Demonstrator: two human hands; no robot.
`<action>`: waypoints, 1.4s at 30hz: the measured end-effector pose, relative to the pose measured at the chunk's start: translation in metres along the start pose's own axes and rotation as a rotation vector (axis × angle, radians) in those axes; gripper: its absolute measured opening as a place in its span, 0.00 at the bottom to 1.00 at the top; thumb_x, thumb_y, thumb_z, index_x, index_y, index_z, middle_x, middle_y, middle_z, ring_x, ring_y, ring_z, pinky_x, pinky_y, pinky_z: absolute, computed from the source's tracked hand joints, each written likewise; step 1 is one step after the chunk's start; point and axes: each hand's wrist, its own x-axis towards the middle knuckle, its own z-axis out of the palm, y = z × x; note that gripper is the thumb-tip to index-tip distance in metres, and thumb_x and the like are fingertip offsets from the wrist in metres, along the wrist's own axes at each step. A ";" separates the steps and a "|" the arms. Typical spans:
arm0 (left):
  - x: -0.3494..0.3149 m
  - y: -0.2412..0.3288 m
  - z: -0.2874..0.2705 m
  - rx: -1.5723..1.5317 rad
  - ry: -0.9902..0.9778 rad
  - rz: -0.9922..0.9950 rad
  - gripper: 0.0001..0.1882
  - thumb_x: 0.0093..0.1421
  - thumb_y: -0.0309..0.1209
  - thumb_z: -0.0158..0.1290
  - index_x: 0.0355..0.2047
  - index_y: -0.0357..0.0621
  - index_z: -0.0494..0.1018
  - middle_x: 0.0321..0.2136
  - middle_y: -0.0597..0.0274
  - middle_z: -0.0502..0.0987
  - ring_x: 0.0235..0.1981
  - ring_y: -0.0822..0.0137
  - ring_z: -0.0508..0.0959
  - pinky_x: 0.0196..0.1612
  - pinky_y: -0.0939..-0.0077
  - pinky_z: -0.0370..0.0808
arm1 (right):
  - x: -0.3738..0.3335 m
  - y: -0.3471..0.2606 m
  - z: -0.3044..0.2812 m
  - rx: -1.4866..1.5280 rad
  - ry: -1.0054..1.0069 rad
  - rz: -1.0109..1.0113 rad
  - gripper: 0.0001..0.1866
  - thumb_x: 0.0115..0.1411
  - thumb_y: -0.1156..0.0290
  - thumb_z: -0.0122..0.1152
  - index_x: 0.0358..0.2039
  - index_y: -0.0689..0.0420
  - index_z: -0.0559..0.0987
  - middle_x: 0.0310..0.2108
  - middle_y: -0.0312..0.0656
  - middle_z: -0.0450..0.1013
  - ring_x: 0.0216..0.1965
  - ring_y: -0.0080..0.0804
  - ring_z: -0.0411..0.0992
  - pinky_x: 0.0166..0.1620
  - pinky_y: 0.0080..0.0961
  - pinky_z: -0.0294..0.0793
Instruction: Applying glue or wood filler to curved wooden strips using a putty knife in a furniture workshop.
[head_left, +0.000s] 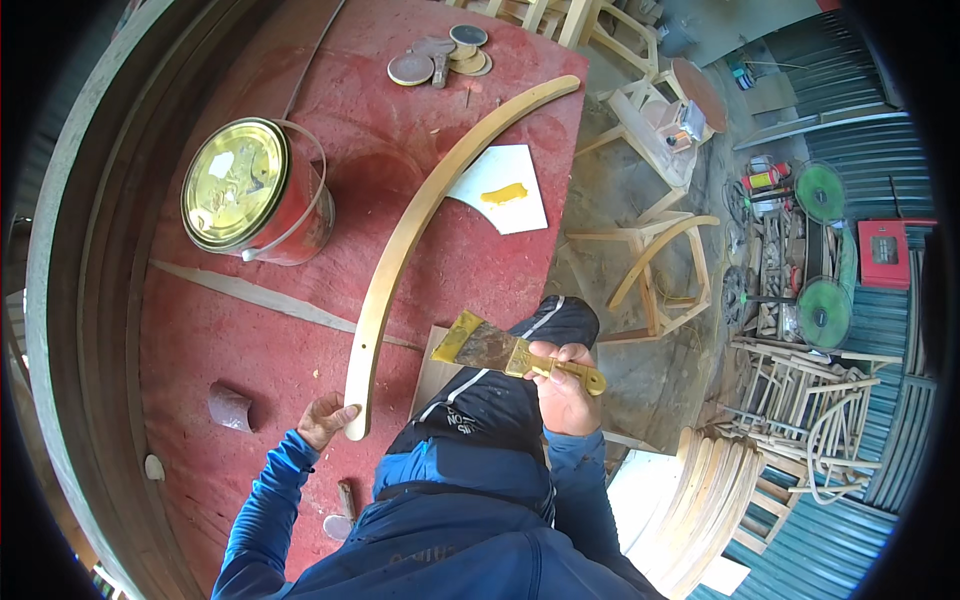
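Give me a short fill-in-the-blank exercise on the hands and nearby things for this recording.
1. The right hand holds a flat, wide-bladed scraper tipped with ____-coloured paste.
2. The left hand holds the ____ (upper or lower in the picture) end of a long, curved, pale wooden strip.
3. A red bucket with a gold-coloured round lid stands to the strip's ____.
4. A flat white sheet lies on a ____-coloured surface.

Missing words: yellow; lower; left; red.

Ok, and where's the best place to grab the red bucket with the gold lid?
Probably the middle of its pale handle, coming from the right: the bucket stands upright, and the handle leans toward that side, bowed out past the lid.
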 end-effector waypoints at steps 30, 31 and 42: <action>-0.014 0.030 0.026 -0.327 -0.032 -0.014 0.24 0.58 0.36 0.63 0.52 0.39 0.71 0.39 0.58 0.79 0.35 0.65 0.80 0.39 0.71 0.78 | 0.025 -0.026 0.003 -0.201 -0.060 -0.128 0.07 0.65 0.73 0.53 0.44 0.54 0.73 0.49 0.50 0.74 0.41 0.31 0.72 0.42 0.29 0.73; -0.018 0.039 0.035 -0.351 -0.040 0.019 0.25 0.58 0.36 0.63 0.52 0.39 0.71 0.39 0.57 0.79 0.35 0.65 0.80 0.38 0.72 0.78 | 0.028 -0.029 0.002 -0.199 -0.062 -0.147 0.07 0.65 0.73 0.53 0.44 0.54 0.73 0.49 0.50 0.74 0.41 0.31 0.72 0.42 0.29 0.73; -0.043 0.083 0.088 -0.086 -0.027 0.355 0.26 0.55 0.33 0.65 0.51 0.39 0.69 0.45 0.52 0.79 0.43 0.64 0.80 0.48 0.69 0.76 | 0.066 -0.042 0.030 -0.515 0.065 -0.186 0.08 0.60 0.75 0.66 0.38 0.63 0.78 0.26 0.40 0.77 0.23 0.24 0.74 0.30 0.20 0.75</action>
